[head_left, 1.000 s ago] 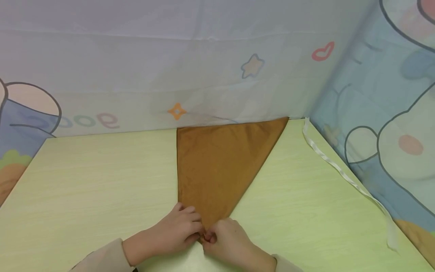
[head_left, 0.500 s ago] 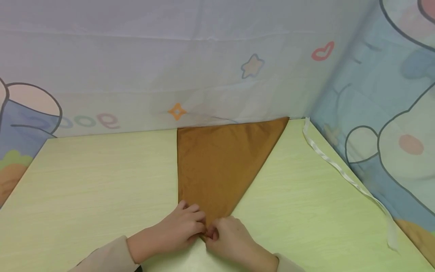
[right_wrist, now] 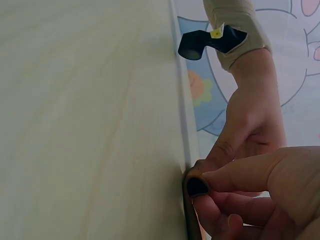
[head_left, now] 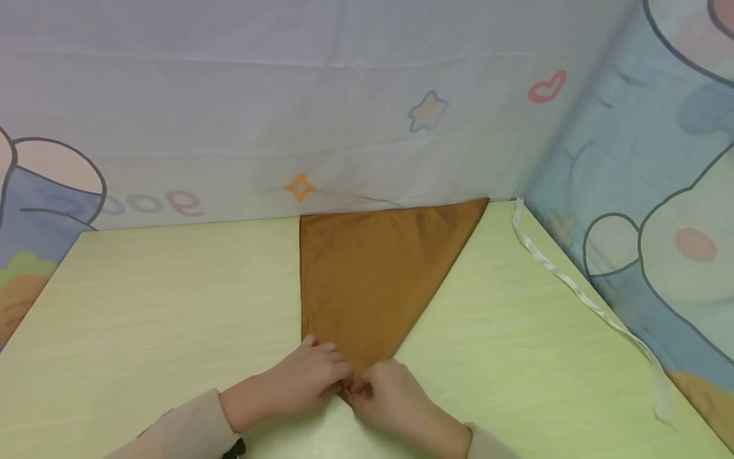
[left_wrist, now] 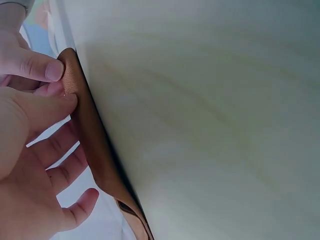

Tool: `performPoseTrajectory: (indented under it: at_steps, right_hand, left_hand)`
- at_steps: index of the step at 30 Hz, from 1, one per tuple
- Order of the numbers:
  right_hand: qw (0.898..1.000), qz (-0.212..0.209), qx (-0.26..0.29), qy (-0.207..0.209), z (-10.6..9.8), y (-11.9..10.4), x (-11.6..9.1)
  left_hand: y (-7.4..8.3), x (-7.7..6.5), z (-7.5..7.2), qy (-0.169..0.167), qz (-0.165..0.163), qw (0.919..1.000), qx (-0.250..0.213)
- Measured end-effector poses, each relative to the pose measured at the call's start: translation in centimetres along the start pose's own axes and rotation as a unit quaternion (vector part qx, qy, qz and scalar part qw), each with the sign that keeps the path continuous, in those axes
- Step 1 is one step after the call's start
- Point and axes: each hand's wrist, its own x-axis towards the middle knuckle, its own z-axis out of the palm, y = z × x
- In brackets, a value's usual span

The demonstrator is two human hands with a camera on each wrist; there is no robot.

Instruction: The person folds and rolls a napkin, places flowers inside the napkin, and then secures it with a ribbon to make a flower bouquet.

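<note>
Your brown cloth [head_left: 373,287] lies straight ahead of your fingers, flat on the bench [head_left: 143,319], with its narrow end drawn in between them. Its long axis runs away from your fingertips and leans to the right: the left edge goes out nearly straight, the right edge slants off, and the widest part is the far one, well beyond your reach as the hands lie. One far corner points out to the right of your right fingers.

Both hands are on that near end, so neither is clearly nearer. Your left hand [head_left: 309,382] comes in over the left edge, its fingers clamped on the cloth, thumb on the near side and fingertips on the far side; the little finger stands apart from it. Your right hand [head_left: 392,395] pinches the narrow end between thumb and fingers, just beside the left fingertips. From the right wrist, the end by your fingers shows a dark hollow; whether it is a roll or a fold I cannot tell.

Well apart from your right fingers, out to the right, a white ribbon [head_left: 662,398] lies along the bench's edge. Ahead, past the cloth, hangs a printed backdrop [head_left: 229,115].
</note>
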Motion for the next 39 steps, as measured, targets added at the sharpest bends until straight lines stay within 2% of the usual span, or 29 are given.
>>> performPoseTrajectory:
  at_steps: [8, 16, 21, 28, 39]
  right_hand:
    - [0.999, 0.039, 0.017, -0.021, -0.2, 0.1, 0.3]
    - [0.999, 0.039, -0.011, 0.006, -0.4, 0.0, 0.2]
    - [0.999, 0.037, -0.007, 0.002, -0.4, -0.2, 0.2]
    - [0.999, 0.034, -0.001, 0.017, -0.4, 0.0, 0.2]
    - [0.999, 0.036, 0.04, -0.004, -0.7, 0.7, 0.4]
  left_hand:
    - [-0.1, 0.1, -0.1, 0.015, 0.019, 0.9994, 0.027]
    - [-0.3, 0.4, 0.3, 0.043, 0.041, 0.9971, 0.048]
    - [-0.5, 0.6, 0.5, 0.038, 0.033, 0.9973, 0.053]
    - [-0.5, 0.9, 0.3, 0.012, -0.005, 0.9999, 0.003]
    - [-0.8, 1.2, 0.4, 0.046, 0.026, 0.9971, 0.056]
